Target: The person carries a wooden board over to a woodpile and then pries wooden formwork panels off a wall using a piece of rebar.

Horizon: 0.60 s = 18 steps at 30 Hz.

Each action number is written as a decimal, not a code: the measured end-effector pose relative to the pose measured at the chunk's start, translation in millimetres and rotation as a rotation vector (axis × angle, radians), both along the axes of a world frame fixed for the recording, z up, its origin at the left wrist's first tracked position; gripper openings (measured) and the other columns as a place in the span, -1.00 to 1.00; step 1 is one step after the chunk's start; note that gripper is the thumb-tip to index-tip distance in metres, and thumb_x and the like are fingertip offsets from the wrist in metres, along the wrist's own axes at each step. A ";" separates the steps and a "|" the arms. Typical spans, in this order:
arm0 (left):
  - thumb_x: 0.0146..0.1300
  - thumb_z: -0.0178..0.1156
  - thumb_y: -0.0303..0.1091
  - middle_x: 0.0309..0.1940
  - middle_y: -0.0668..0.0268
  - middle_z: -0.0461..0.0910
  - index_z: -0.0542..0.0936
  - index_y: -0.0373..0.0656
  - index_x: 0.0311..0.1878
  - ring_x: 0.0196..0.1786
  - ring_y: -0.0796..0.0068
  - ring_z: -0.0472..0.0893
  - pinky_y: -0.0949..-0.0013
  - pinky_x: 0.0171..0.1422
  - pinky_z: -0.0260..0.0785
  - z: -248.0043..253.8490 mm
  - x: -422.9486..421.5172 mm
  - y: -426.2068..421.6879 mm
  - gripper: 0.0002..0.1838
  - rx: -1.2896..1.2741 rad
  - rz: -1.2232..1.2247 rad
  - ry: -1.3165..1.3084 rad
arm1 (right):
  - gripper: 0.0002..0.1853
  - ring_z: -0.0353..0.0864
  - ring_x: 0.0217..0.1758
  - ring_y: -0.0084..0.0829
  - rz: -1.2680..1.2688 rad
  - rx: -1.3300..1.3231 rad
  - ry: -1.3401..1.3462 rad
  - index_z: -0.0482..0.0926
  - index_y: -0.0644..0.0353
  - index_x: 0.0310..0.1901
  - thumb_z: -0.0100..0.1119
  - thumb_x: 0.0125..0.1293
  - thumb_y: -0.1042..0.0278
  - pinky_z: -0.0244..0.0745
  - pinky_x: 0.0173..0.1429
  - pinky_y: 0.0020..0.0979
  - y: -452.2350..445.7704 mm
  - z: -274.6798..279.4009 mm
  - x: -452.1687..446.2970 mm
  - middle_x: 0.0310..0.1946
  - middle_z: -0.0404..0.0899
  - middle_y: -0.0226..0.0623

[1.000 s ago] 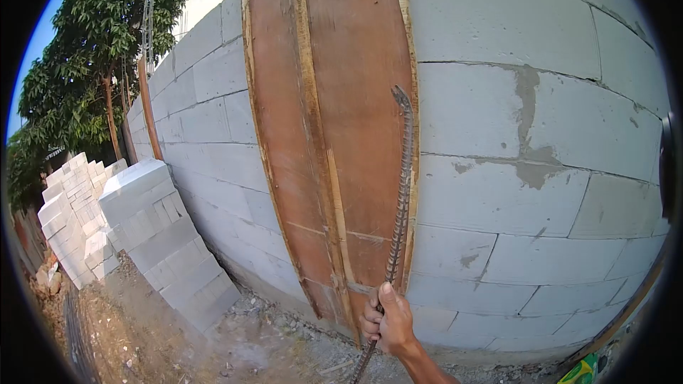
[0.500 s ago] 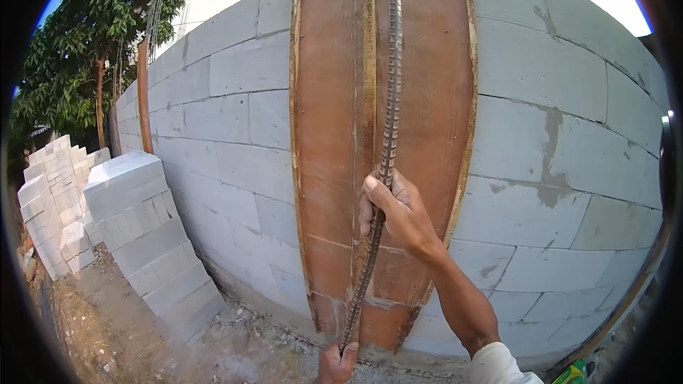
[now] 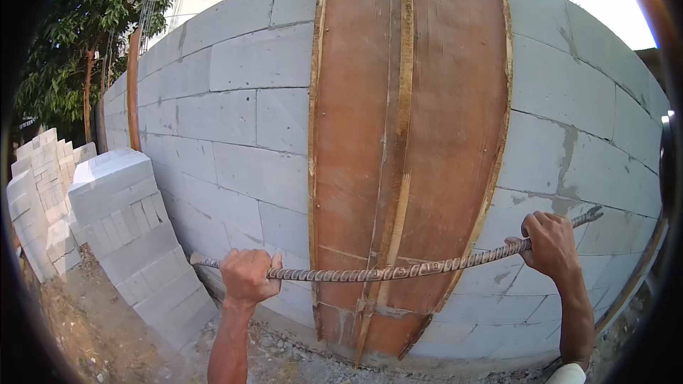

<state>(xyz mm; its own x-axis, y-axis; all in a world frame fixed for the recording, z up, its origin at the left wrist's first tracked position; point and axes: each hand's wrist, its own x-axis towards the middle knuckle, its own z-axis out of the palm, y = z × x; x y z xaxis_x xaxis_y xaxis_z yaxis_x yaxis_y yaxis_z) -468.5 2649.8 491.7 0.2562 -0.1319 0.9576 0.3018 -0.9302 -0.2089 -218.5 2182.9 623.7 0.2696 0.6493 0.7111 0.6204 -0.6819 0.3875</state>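
A ribbed steel bar [image 3: 398,272] lies crosswise in front of me, looking bowed, with a forked claw at its right end. My left hand [image 3: 247,275] is wrapped round it near its left end. Close to the claw, my right hand [image 3: 549,242] grips the other end from above. Behind the bar stands a tall brown wooden formwork panel [image 3: 448,135] with rough timber battens, set against a wall of pale blocks [image 3: 263,124].
Stacked pale blocks [image 3: 117,206] stand on the ground at the left, with a second pile [image 3: 46,199] farther left. Gravelly soil [image 3: 284,359] runs along the wall's foot. A tree [image 3: 78,35] rises at the back left.
The bar has turned from upright to roughly level. My left hand has come up from the bottom edge to the bar's left end, and my right hand has moved right, near the claw.
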 end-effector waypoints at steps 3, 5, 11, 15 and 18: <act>-0.01 0.39 -0.37 -0.74 0.36 0.28 0.37 -0.01 -0.66 -0.62 0.31 0.31 0.21 -0.36 0.09 103.7 10.3 0.8 -0.66 0.310 0.011 0.005 | -0.43 0.52 -0.66 -0.25 -0.077 0.001 0.931 0.70 0.27 -0.45 0.63 0.09 -0.20 0.46 -0.43 -0.25 -36.7 -120.2 14.7 -0.72 0.54 -0.21; 0.01 0.38 -0.38 -0.68 0.37 0.35 0.39 0.00 -0.66 -0.48 0.34 0.40 0.22 -0.22 0.19 162.4 38.0 -21.9 -0.68 0.472 -0.050 0.062 | -0.42 0.39 -0.60 -0.52 0.186 0.196 1.256 0.66 0.31 -0.44 0.58 0.20 -0.18 0.38 -0.42 -0.30 -16.2 -232.6 -1.9 -0.72 0.46 -0.28; 0.19 0.45 -0.26 0.14 0.21 0.46 0.55 -0.05 -0.01 0.36 0.23 0.41 0.02 0.61 0.13 261.3 159.1 -79.0 -0.64 0.519 0.044 0.034 | -0.56 0.34 -0.48 -0.60 0.674 0.824 1.441 0.56 0.22 -0.42 0.27 0.50 0.01 0.28 -0.40 -0.35 135.9 -320.5 -53.5 -0.60 0.42 -0.47; 0.23 0.48 -0.25 0.54 0.13 0.20 0.35 0.01 0.44 0.62 0.10 0.19 -0.08 0.68 0.04 247.3 165.6 -82.9 -0.25 0.228 -0.075 0.031 | -0.47 0.46 -0.53 -0.46 0.775 0.897 1.223 0.60 0.30 -0.36 0.08 0.60 -0.05 0.39 -0.37 -0.28 195.5 -242.4 -25.1 -0.63 0.49 -0.29; 0.22 0.49 -0.28 0.55 0.09 0.21 0.37 -0.05 0.44 0.61 -0.02 0.19 -0.08 0.69 0.05 185.0 142.7 -80.3 -0.25 -0.079 -0.325 0.201 | -0.48 0.47 -0.51 -0.46 0.801 0.959 1.174 0.60 0.31 -0.33 0.07 0.60 -0.06 0.42 -0.35 -0.27 230.3 -183.2 -6.3 -0.61 0.50 -0.29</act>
<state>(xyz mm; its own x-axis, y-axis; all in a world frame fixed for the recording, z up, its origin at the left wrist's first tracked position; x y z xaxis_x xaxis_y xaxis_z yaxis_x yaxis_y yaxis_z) -325.8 2569.5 676.7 0.3966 -0.1654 0.9030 -0.0512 -0.9861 -0.1582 -224.8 2413.2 440.6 0.7362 0.3642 0.5704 0.5280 0.2181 -0.8207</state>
